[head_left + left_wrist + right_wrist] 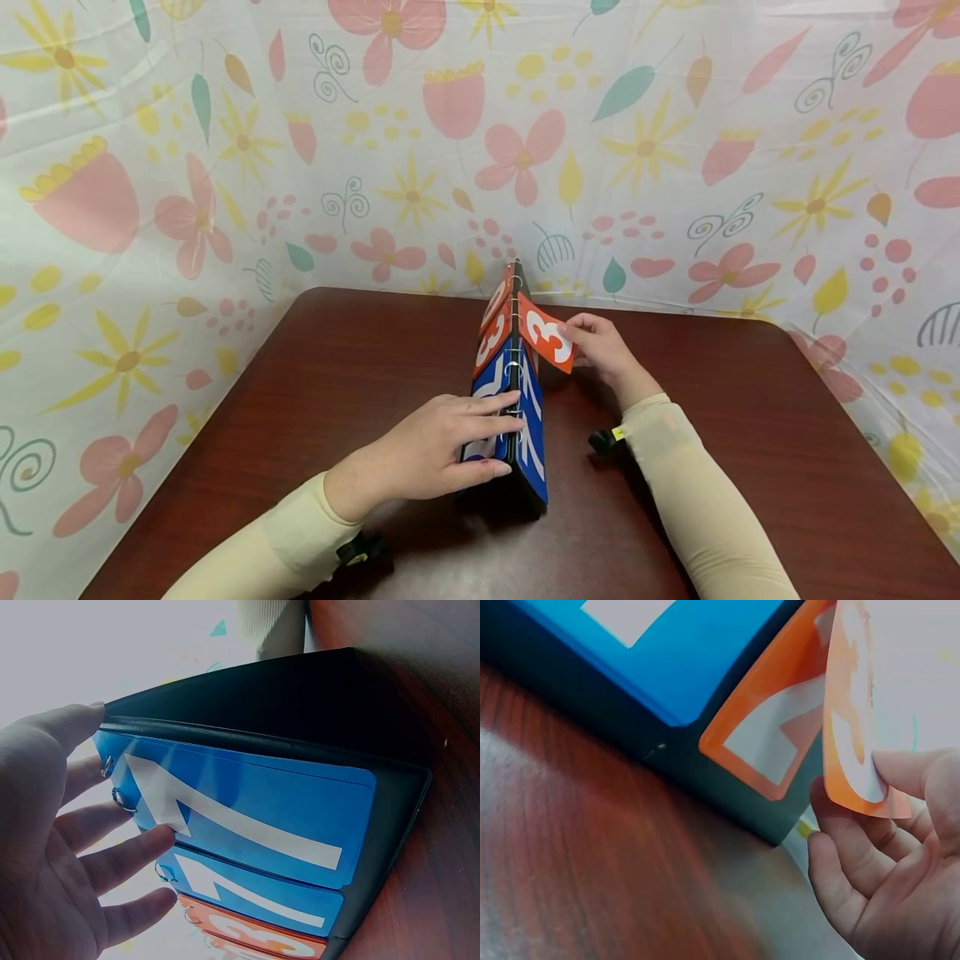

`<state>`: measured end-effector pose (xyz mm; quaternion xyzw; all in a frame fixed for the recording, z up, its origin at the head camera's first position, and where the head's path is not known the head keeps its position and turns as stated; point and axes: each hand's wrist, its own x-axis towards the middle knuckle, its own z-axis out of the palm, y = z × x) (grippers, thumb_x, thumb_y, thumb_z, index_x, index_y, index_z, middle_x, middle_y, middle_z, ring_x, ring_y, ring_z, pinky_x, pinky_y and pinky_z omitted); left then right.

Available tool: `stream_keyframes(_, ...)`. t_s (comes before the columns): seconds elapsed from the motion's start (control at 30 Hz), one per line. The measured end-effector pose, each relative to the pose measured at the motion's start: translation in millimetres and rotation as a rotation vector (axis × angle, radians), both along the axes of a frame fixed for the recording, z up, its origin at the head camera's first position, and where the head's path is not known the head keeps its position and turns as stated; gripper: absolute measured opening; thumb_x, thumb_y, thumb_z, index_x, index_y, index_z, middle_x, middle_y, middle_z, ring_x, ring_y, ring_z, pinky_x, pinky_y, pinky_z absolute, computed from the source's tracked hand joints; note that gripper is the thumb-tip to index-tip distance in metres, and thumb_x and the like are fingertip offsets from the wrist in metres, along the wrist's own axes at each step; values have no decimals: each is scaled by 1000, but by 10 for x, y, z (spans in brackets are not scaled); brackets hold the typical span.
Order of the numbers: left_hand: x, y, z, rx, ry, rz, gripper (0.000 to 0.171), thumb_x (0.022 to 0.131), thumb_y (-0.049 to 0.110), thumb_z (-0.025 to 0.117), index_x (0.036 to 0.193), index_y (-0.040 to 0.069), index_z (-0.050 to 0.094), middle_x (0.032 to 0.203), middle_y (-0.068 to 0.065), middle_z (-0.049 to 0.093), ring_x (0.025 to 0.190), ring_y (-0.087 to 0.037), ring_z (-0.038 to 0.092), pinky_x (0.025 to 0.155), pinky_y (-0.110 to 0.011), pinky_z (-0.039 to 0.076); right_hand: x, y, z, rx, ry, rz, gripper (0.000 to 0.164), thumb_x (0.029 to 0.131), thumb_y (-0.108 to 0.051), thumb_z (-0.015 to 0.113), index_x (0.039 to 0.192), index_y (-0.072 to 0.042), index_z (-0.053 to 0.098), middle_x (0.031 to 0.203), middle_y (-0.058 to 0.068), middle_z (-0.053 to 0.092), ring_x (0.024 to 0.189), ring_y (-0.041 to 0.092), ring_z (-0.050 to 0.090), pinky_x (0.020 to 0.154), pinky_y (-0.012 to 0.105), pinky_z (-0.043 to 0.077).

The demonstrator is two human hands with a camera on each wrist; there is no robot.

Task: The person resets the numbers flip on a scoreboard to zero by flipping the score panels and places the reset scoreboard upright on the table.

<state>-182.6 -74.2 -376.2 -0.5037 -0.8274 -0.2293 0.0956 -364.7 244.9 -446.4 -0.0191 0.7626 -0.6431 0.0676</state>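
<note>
LH (431, 442): fingers spread, on flip scorebd (516, 493) ridge | RH (606, 352): pinching red "3" card (544, 333) | card beneath (763, 739): digit unclear

Pale glare marks the tabletop (465, 560), while both wrist views look hazy and partly overexposed.

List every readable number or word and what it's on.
"3": raised red card in the right hand.
"3": second red card, left side of stand.
"7": near blue card, same side.
"7": next blue card, same side.
Too slanted: far red card there, blue cards opposite.
Partly hidden: covered red card.
Too small: yellow tag.
</note>
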Motion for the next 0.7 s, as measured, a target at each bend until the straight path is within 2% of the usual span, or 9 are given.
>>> stream_keyframes(0.2,10,0,4,-7,-8,7,48,101,46,62,144,23,62,160,-2,49,145,-13,50,110,-43,50,9,67,92,-149,-106,18,20,101,-35,66,99,-16,61,79,-7,74,58,9,66,55,25,57)
stream_keyframes(0.4,13,2,6,-4,9,3,48,101,45,63,143,22,63,159,-3,50,145,-13,50,109,-43,50,40,190,246,-305,-219,82,23,104,-38,61,107,-16,58,79,-5,75,57,9,65,51,24,53)
stream_keyframes(0.53,15,1,4,5,27,-2,48,100,44,64,142,22,63,158,-5,52,145,-13,50,109,-42,51,96,312,392,-416,-233,117,23,107,-34,55,112,-14,63,82,0,77,58,12,70,53,26,56)
stream_keyframes(0.7,20,6,6,15,28,-7,48,99,43,66,142,21,64,157,-5,52,145,-14,51,109,-43,51,180,398,550,-557,-212,179,26,111,-28,45,117,-13,65,92,5,79,68,18,77,64,33,63)
